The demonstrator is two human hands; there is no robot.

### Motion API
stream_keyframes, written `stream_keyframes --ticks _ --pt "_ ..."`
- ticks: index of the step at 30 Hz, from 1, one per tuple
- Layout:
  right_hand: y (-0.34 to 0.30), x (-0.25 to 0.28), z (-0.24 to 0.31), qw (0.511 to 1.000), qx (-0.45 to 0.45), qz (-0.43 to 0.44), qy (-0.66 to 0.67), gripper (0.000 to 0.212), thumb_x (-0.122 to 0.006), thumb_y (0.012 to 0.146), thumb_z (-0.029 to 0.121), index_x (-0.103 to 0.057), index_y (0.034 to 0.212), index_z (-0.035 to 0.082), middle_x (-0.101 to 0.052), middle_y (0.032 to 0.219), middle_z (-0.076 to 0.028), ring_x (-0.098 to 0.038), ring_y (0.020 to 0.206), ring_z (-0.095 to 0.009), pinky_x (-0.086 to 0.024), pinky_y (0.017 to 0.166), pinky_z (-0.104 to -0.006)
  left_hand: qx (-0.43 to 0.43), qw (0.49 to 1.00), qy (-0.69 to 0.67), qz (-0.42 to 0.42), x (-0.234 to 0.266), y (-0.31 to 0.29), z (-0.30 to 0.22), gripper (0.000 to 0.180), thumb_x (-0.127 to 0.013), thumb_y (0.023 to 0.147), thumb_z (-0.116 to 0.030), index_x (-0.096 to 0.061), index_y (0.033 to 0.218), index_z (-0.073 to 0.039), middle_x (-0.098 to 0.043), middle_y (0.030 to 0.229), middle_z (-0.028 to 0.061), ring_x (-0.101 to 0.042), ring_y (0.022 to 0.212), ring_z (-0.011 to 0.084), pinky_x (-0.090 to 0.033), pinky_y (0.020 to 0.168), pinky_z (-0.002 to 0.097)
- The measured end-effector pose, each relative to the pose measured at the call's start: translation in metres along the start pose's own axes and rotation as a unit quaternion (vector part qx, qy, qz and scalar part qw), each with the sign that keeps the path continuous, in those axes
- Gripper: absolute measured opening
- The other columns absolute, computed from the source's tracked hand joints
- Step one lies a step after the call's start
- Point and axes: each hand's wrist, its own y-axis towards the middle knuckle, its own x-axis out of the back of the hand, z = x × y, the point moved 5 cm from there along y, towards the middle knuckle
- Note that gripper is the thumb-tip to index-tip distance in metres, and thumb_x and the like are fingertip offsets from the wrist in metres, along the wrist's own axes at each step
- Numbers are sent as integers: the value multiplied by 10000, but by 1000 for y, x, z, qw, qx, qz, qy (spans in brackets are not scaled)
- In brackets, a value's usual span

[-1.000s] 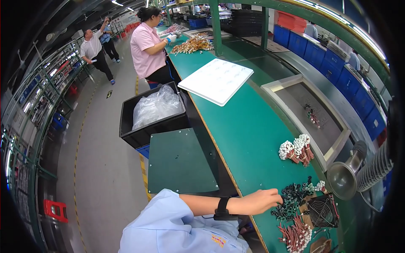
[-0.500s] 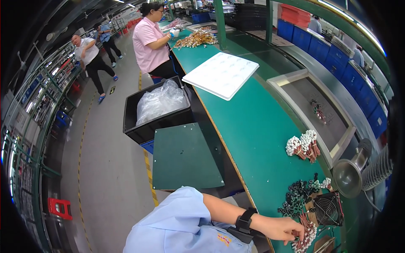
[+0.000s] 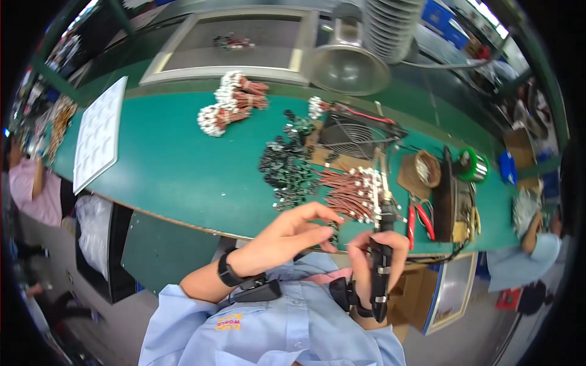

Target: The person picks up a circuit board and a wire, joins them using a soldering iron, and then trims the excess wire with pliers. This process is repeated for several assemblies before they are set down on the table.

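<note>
My left hand (image 3: 284, 235) is bent at the bench's front edge, thumb and fingers pinching a small dark green-and-black part (image 3: 333, 227). To its right, my right hand (image 3: 394, 244) grips a black-handled soldering iron (image 3: 383, 262), its slim metal end pointing away from me. Just beyond both hands lies a bundle of red-brown wires with white connectors (image 3: 351, 192). A loose heap of small dark green and black parts (image 3: 284, 168) lies to the left of the wires. Behind them a black fan with a round wire guard (image 3: 354, 137) rests by some cardboard.
Bundled white-ended wires (image 3: 235, 100) lie farther left, beyond them a white moulded tray (image 3: 101, 134). Red-handled pliers (image 3: 421, 219), a green solder spool (image 3: 473, 165) and a small pot (image 3: 426, 168) stand right. A metal extraction hood (image 3: 349, 68) overhangs the back. Other people sit at both sides.
The view has swung right and down to the bench before me. My left hand has come from the wire bundle with a small part; my right hand and the soldering iron are now in view.
</note>
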Motion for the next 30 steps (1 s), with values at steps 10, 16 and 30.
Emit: stream_keyframes --ticks 10,16,30 --pt "3 -8 -2 993 50 102 18 400 -641 748 -98 -410 1041 46 -587 837 -121 -599 729 -145 -489 644 -255 -12 995 -99 1 -1 -7 12 211 -556 891 -121 -537 1067 -7 -573 1020 73 -549 914 138 -451 754 277" --pt "2 -10 3 989 77 124 -27 409 -635 752 -113 -401 1050 43 -590 844 -137 -615 754 -160 -514 657 -274 -28 994 -110 -7 2 -12 8 192 -566 884 -124 -539 1033 -6 -565 996 87 -541 896 153 -449 733 292" --pt "5 -11 4 985 76 154 -13 424 -628 761 -107 -376 1064 49 -584 849 -147 -591 714 -134 -483 595 -240 -45 989 -137 42 4 -11 15 242 -564 894 -121 -527 1097 5 -570 1017 80 -547 969 155 -431 861 303"
